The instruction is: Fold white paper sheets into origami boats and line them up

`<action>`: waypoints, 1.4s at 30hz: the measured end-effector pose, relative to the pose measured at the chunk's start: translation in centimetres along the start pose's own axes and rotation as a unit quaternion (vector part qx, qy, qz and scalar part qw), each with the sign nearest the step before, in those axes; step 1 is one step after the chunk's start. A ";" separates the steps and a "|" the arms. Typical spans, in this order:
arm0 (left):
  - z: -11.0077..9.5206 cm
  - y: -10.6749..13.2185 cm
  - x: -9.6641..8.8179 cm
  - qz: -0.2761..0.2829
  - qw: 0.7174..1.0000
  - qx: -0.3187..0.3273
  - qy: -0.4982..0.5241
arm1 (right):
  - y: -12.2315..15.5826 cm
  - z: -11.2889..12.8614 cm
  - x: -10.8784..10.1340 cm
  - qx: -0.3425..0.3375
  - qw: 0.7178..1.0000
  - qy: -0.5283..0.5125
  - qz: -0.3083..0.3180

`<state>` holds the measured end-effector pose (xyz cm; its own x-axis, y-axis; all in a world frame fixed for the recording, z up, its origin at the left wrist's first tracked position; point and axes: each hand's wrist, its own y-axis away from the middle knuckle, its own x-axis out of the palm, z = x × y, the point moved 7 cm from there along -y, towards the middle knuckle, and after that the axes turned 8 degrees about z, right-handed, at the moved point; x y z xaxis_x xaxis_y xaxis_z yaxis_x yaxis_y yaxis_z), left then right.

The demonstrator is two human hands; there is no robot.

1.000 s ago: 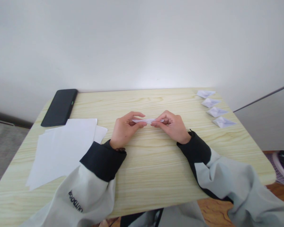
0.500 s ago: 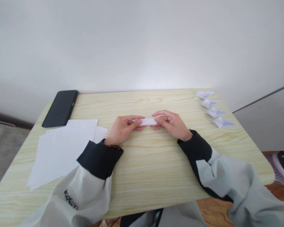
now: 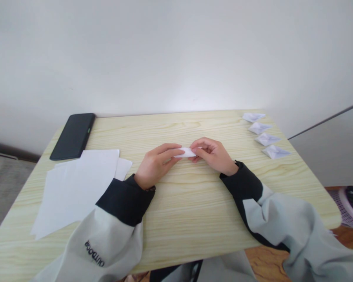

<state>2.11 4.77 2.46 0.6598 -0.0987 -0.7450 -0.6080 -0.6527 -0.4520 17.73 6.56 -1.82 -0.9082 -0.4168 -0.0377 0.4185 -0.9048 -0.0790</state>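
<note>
A small folded white paper piece (image 3: pixel 187 152) lies low over the middle of the light wooden table (image 3: pixel 194 203). My left hand (image 3: pixel 157 163) pinches its left end with thumb and fingers. My right hand (image 3: pixel 213 154) is closed on its right end, fingers curled over the paper. Most of the paper is hidden between the fingertips. Both arms wear grey sleeves with black cuffs.
A stack of white paper sheets (image 3: pixel 76 188) lies at the left. A black phone (image 3: pixel 73 136) rests at the back left corner. Several folded white paper boats (image 3: pixel 264 133) stand in a row along the back right edge. A wall rises behind the table.
My hands have come closer together, so less of the folded paper shows between them. The paper went from a thin edge-on strip to a short flat piece.
</note>
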 end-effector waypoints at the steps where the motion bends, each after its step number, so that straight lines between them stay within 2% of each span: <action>1: 0.0 0.0 -0.1 -0.010 1.000 0.002 -0.003 | 0.1 0.4 0.1 -0.024 0.999 0.024 0.001; 5: -0.2 0.1 -0.7 -0.052 0.999 0.010 -0.012 | 0.6 2.3 0.7 -0.131 0.978 0.162 0.007; 8: -0.4 -0.1 -0.6 -0.047 0.999 0.026 -0.009 | 1.0 3.5 0.9 -0.200 0.943 0.266 -0.015; 11: -0.5 -0.2 -0.5 -0.042 0.998 0.035 -0.008 | 1.2 4.0 1.3 -0.234 0.908 0.347 -0.031; 15: -0.6 -0.1 -0.6 -0.050 0.998 0.038 -0.018 | 1.4 4.2 1.6 -0.251 0.886 0.388 -0.036; 19: -0.7 -0.1 -1.0 -0.067 0.997 0.026 -0.018 | 1.5 4.5 1.6 -0.269 0.880 0.389 -0.046; 23: -0.4 -0.2 -1.4 -0.074 0.997 0.001 0.029 | 1.4 4.6 1.7 -0.279 0.873 0.397 -0.043; 32: -0.7 -0.5 -0.9 -0.037 0.999 0.025 0.016 | 1.9 5.1 2.4 -0.302 0.829 0.467 -0.054; 42: -1.0 -0.4 -0.5 -0.022 0.999 0.023 -0.032 | 1.7 4.8 2.8 -0.271 0.844 0.462 -0.013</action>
<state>2.51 4.33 3.49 0.6583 -0.0220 -0.7524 -0.5995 -0.6198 -0.5064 15.84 3.43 2.70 -0.6335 0.0748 -0.7702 0.5654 -0.6347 -0.5267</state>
